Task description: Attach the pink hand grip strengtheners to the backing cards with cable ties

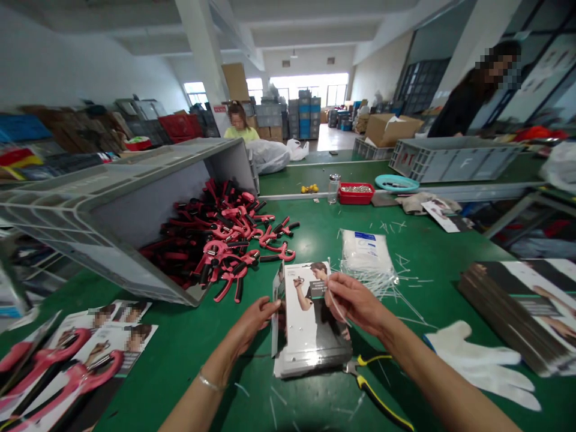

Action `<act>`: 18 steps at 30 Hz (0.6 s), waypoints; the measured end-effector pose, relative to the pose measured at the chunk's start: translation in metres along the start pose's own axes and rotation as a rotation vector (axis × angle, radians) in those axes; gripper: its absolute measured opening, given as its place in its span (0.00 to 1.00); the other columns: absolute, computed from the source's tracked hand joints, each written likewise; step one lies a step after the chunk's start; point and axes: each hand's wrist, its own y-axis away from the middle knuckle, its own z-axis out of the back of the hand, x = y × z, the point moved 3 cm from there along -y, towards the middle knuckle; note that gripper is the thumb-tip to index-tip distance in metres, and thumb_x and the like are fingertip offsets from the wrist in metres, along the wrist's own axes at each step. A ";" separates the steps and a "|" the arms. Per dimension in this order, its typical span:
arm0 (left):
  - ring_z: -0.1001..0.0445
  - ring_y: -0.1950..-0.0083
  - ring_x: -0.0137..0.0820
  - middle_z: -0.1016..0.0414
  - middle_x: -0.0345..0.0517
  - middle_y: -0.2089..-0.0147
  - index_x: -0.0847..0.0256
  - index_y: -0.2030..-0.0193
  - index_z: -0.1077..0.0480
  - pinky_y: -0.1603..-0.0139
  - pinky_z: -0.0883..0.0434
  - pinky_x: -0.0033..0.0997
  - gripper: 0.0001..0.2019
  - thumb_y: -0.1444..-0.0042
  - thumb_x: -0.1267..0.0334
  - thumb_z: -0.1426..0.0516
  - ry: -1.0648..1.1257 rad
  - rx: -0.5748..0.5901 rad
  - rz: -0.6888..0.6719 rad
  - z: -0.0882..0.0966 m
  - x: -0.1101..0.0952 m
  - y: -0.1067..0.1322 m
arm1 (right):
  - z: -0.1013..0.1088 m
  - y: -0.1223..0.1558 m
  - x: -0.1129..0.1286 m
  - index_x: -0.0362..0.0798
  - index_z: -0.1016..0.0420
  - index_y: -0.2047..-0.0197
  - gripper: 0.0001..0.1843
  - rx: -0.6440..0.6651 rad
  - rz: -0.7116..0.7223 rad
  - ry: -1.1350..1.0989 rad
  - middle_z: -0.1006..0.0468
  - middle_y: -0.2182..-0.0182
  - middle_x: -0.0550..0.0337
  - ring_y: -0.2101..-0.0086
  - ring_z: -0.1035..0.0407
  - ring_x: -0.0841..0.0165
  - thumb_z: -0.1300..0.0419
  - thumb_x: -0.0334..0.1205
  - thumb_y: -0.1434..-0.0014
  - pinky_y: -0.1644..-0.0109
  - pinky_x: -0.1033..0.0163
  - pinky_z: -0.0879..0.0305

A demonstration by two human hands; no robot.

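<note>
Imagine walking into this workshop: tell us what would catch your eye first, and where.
A heap of pink-and-black hand grippers spills from a tipped grey crate on the left of the green bench. At front centre, the left hand grasps a printed card while the right hand pinches a thin plastic tie.

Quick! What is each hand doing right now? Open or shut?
Left hand: shut, holding the edge of a printed card.
Right hand: shut, pinching a thin white plastic tie.
</note>
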 end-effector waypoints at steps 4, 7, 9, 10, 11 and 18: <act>0.23 0.52 0.42 0.23 0.59 0.50 0.63 0.42 0.34 0.55 0.30 0.37 0.40 0.58 0.43 0.32 0.124 -0.050 -0.001 -0.002 0.000 -0.001 | -0.034 -0.022 -0.027 0.48 0.33 0.61 0.16 0.081 -0.026 -0.083 0.21 0.71 0.61 0.79 0.33 0.76 0.34 0.49 0.43 0.76 0.71 0.35; 0.24 0.67 0.34 0.21 0.53 0.64 0.67 0.54 0.28 0.67 0.31 0.30 0.31 0.58 0.44 0.32 0.174 -0.108 -0.050 0.003 -0.006 0.002 | -0.037 -0.028 -0.036 0.47 0.33 0.62 0.16 0.053 0.035 -0.114 0.21 0.69 0.61 0.77 0.31 0.75 0.32 0.46 0.44 0.71 0.68 0.30; 0.25 0.71 0.31 0.21 0.49 0.65 0.65 0.55 0.28 0.70 0.32 0.28 0.28 0.56 0.47 0.32 0.238 -0.188 -0.146 0.008 -0.015 0.008 | -0.028 -0.026 -0.032 0.48 0.34 0.62 0.14 -0.015 0.100 -0.098 0.21 0.70 0.61 0.78 0.32 0.75 0.34 0.46 0.41 0.72 0.68 0.31; 0.25 0.70 0.31 0.21 0.48 0.64 0.64 0.54 0.29 0.70 0.32 0.28 0.27 0.55 0.48 0.32 0.260 -0.221 -0.207 0.009 -0.021 0.011 | -0.023 -0.025 -0.026 0.48 0.35 0.63 0.13 -0.057 0.137 -0.083 0.21 0.71 0.61 0.79 0.32 0.76 0.36 0.46 0.40 0.74 0.69 0.32; 0.24 0.69 0.31 0.21 0.47 0.62 0.62 0.53 0.30 0.69 0.31 0.28 0.26 0.54 0.50 0.33 0.266 -0.239 -0.268 0.009 -0.027 0.014 | -0.017 -0.023 -0.018 0.49 0.35 0.63 0.13 -0.100 0.177 -0.062 0.21 0.72 0.62 0.80 0.33 0.76 0.37 0.47 0.39 0.75 0.69 0.34; 0.23 0.63 0.34 0.22 0.50 0.60 0.62 0.53 0.33 0.63 0.30 0.30 0.21 0.50 0.54 0.36 0.192 -0.311 -0.405 -0.007 -0.032 0.006 | -0.012 -0.024 0.029 0.52 0.39 0.60 0.13 -0.257 0.437 0.251 0.20 0.63 0.59 0.71 0.26 0.70 0.42 0.50 0.36 0.67 0.63 0.27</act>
